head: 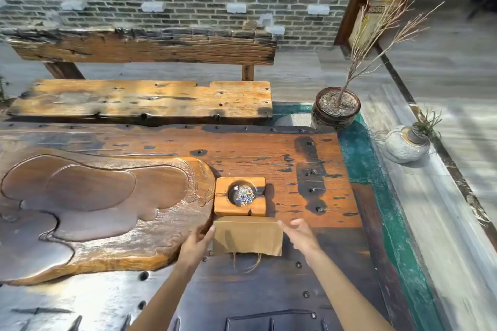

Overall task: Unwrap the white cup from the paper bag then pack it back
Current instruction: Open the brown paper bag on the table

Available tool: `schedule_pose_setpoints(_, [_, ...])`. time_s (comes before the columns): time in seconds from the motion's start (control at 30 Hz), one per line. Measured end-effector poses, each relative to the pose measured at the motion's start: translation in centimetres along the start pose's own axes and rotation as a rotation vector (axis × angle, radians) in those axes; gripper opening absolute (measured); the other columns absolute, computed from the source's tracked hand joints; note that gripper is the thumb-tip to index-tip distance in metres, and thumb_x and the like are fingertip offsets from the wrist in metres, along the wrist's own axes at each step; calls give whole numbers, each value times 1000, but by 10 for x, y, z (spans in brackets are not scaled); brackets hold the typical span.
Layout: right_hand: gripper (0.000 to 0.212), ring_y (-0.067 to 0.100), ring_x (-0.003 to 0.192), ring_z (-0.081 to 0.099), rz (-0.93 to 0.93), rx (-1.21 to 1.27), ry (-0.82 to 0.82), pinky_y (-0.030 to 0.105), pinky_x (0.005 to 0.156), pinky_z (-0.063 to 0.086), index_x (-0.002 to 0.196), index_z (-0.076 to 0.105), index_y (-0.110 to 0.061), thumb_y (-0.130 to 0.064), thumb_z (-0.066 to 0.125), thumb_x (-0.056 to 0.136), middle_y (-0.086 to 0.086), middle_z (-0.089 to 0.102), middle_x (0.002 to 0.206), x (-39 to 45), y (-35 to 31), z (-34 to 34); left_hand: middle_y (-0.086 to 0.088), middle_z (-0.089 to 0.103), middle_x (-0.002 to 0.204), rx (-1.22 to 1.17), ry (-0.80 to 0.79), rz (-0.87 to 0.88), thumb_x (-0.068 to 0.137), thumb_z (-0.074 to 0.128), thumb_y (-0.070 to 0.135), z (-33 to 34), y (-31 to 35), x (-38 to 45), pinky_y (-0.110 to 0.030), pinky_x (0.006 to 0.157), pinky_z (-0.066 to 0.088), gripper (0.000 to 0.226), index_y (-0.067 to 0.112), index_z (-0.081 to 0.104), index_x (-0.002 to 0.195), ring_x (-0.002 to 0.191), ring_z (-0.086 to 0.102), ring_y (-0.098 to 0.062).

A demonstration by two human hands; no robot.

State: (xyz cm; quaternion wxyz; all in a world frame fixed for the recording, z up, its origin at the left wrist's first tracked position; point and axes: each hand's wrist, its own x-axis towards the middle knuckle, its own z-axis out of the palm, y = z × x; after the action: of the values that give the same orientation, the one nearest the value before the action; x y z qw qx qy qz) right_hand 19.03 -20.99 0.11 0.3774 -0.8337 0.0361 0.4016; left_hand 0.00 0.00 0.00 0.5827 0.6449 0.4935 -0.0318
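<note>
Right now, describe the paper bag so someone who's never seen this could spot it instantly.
Start at the long dark wooden table and find the small square wooden block with a round hollow beside the big carved slab. The paper bag lies flat directly on the near side of that block, between the two hands. It is the only plain tan paper item, with twine handles trailing toward the viewer.

Paper bag (248, 235): flat on table (309, 169), handles nearest.
Left hand (197, 243): open, at bag's left edge.
Right hand (300, 234): open, at right edge.
Ashtray (240, 195): just beyond bag.
</note>
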Motion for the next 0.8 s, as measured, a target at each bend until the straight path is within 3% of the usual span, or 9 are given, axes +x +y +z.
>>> schedule_pose_setpoints(0.1, [54, 25, 113, 59, 43, 30, 16, 47, 102, 50, 107, 54, -15, -60, 68, 80, 7, 60, 121, 12, -6, 9, -5, 67, 110, -5, -17, -37, 70, 58, 75, 4, 2, 19, -46, 87, 58, 69, 25, 59, 117, 103, 64, -23])
schedule_pose_setpoints(0.2, [40, 24, 105, 60, 54, 59, 11, 48, 100, 50, 96, 57, -13, -52, 66, 87, 9, 64, 111, 16, -11, 17, -7, 67, 107, 45, -14, -42, 86, 57, 58, 9, 14, 27, -45, 86, 56, 48, 19, 62, 113, 103, 63, -26])
schedule_pose_setpoints(0.33, [43, 26, 107, 61, 88, 126, 0, 44, 94, 54, 106, 57, -10, -48, 67, 88, 9, 64, 111, 14, -8, 21, -7, 65, 103, 64, 11, -45, 94, 52, 48, 13, 13, 28, -42, 80, 52, 35, 16, 60, 106, 100, 61, -26])
schedule_pose_setpoints(0.57, [45, 23, 112, 56, 104, 51, 36, 40, 94, 49, 118, 53, -15, -46, 66, 89, 3, 58, 118, 12, -8, 19, -5, 68, 99, 59, -5, -73, 93, 54, 45, 17, 4, 27, -45, 92, 52, 37, 10, 63, 100, 97, 63, -23])
schedule_pose_setpoints(0.67, [41, 24, 109, 54, 110, 26, 57, 42, 97, 47, 116, 52, -15, -43, 67, 89, 4, 56, 116, 5, -10, 18, -4, 68, 95, 65, -10, -73, 93, 57, 42, 17, 2, 20, -41, 85, 53, 28, 14, 62, 97, 93, 63, -22])
schedule_pose_setpoints(0.8, [39, 23, 103, 53, 103, 57, 77, 34, 86, 44, 120, 51, -16, -30, 70, 89, 7, 54, 117, -7, -9, 15, -2, 65, 90, 62, 0, -33, 92, 60, 30, 17, 3, 8, -36, 76, 50, 19, 13, 59, 101, 85, 61, -20])
